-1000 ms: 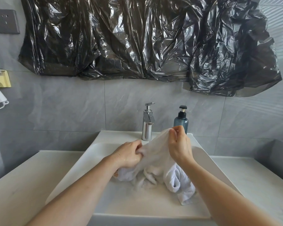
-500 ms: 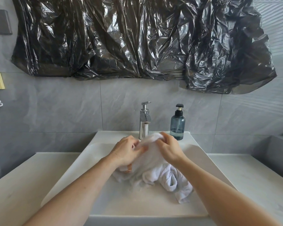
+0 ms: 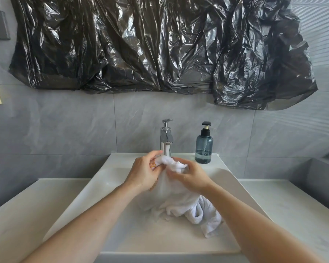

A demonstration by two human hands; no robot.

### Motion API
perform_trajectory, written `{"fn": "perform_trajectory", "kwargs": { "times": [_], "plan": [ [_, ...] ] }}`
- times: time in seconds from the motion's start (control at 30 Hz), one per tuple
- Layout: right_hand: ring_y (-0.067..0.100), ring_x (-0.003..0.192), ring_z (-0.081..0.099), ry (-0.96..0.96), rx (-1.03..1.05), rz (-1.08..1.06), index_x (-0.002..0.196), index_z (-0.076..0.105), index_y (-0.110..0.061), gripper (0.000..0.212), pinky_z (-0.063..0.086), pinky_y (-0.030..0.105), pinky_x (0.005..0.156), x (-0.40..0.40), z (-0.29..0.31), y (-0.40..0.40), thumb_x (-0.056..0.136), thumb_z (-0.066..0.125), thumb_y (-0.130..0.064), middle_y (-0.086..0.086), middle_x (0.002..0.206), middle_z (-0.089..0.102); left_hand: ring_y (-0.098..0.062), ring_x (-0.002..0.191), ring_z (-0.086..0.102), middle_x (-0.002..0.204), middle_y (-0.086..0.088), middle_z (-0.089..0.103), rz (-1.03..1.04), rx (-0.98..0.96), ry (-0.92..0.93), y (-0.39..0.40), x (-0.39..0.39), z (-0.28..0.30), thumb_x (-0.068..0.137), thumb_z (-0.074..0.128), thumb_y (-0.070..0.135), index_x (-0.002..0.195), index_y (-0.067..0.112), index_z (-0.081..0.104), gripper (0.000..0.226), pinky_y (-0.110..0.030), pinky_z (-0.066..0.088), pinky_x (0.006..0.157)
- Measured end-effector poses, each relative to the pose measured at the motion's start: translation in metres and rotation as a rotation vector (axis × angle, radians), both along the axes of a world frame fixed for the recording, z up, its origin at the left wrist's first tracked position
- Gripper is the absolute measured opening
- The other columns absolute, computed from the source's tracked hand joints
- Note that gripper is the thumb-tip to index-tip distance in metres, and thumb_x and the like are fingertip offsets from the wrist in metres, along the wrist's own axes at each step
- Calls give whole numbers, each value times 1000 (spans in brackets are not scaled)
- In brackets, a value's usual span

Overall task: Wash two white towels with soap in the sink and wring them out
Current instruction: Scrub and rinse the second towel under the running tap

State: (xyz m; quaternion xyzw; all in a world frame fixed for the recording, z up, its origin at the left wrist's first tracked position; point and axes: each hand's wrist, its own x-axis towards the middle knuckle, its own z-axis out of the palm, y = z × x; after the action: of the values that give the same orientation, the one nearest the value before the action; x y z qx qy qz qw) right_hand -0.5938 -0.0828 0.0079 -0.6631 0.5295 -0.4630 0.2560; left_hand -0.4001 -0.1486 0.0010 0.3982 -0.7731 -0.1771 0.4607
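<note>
Both hands have closed in together since a second ago: the right hand (image 3: 190, 176), which was pinching a towel corner up high, has dropped and now meets the left hand (image 3: 143, 172) just under the tap (image 3: 166, 138). Left hand grips a bunched top of the white towel (image 3: 171, 192), fingers curled round it, something tan showing at the fingers, can't tell what. Right hand also grips the same bunch, fingers curled over the cloth. Looks like rubbing or scrubbing the cloth between the hands, my read only.

Towel hangs from the hands down into the sink (image 3: 106, 188); its lower folds pile on the basin floor, trailing toward the right. Cloth looks wet. Can't tell if the pile is one towel or two. No water visibly running. Soap bottle (image 3: 204, 147) stands on the sink ledge right of the tap, untouched by either hand.

Progress, judged: mid-wash. Wetting seems done, scrubbing in hand. Whether soap is on yet is unclear, no lather seen. Rinsing and wringing both towels left.
</note>
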Motion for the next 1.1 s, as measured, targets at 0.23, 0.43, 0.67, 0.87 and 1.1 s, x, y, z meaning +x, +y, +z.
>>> {"fn": "perform_trajectory", "kwargs": {
  "times": [0.23, 0.43, 0.67, 0.87, 1.1],
  "plan": [
    [8, 74, 69, -237, -77, -215, 94, 71, -12, 20, 57, 33, 70, -4, 8, 1, 100, 65, -31, 2, 82, 75, -9, 100, 72, 111, 15, 73, -109, 386, -150, 4, -1, -11, 61, 73, 80, 117, 33, 63, 74, -33, 57, 88],
    [14, 83, 71, -326, -7, -261, 92, 74, -18, 19, 60, 46, 84, -7, 12, 4, 85, 65, -34, -1, 84, 75, -18, 76, 62, 82, 8, 70, -76, 249, -103, 2, -6, -10, 92, 56, 49, 86, 28, 62, 23, -37, 53, 72],
    [3, 80, 69, -7, 92, -82, 133, 46, -49, 86, 56, 19, 72, -6, 3, 3, 65, 96, -29, -1, 93, 71, -12, 66, 41, 65, 15, 48, -128, 103, 40, 1, -9, 2, 105, 57, 26, 80, 25, 61, 26, -32, 36, 64],
    [6, 48, 38, 137, 28, -117, 55, 61, -31, 33, 33, 22, 49, 1, 1, 2, 78, 83, -37, -14, 48, 45, -8, 91, 65, 92, 6, 77, -234, 168, 28, 4, -7, 2, 96, 61, 58, 87, 28, 75, 34, -42, 56, 96],
    [15, 74, 67, -161, -15, -365, 93, 71, -18, 16, 51, 19, 60, -2, 9, -1, 93, 63, -32, 3, 89, 76, -4, 64, 58, 77, 17, 69, -165, 233, -86, 1, -9, -3, 85, 84, 44, 81, 37, 68, 17, -25, 46, 62]
  ]
}}
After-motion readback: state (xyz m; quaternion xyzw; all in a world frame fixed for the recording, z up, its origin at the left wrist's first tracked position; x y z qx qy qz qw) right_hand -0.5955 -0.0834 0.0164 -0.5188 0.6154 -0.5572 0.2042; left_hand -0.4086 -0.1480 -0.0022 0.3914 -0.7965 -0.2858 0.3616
